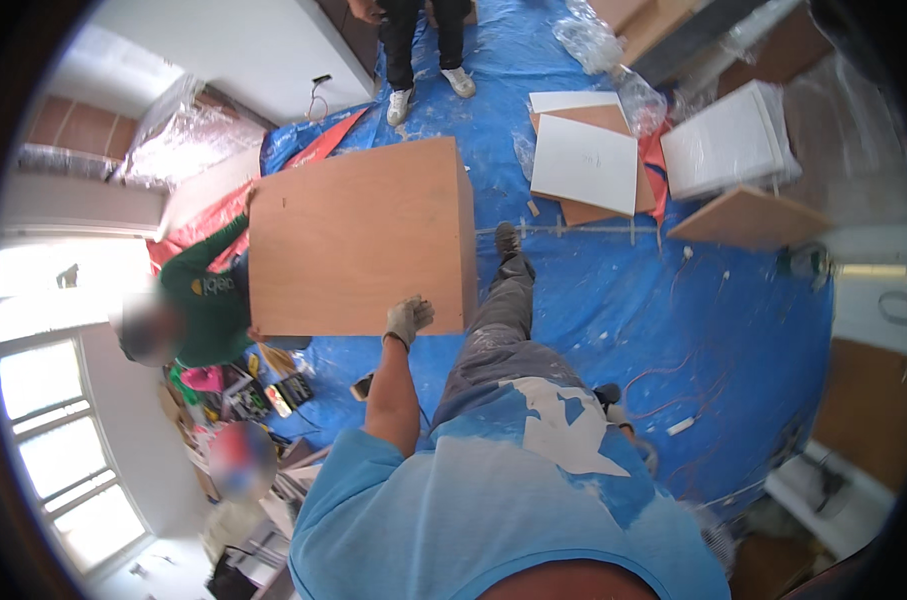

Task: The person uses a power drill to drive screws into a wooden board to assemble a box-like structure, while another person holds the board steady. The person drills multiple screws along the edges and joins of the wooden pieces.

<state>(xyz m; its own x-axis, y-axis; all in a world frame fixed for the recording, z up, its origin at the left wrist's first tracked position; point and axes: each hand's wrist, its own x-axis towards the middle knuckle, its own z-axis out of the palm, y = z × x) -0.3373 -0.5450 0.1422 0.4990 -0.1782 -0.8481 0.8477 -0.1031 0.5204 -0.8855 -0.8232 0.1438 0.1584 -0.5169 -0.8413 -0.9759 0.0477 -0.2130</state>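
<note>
A large brown wooden cabinet box [358,240] stands in front of me, its broad plain panel facing up. My left hand [409,320], in a pale work glove, rests on the panel's near right edge with the fingers spread out. Low at my right side, mostly behind my shirt, my gloved right hand [616,411] is closed around something dark [606,393] that I cannot make out. A co-worker in a green top [208,305] holds the box at its left side with both hands.
Blue sheeting [583,300] covers the floor. White panels [585,165] and brown boards lie at the far right. Another person in dark trousers [400,45] stands beyond the box. Tools and bags [248,390] clutter the left; a cable [658,372] trails at right.
</note>
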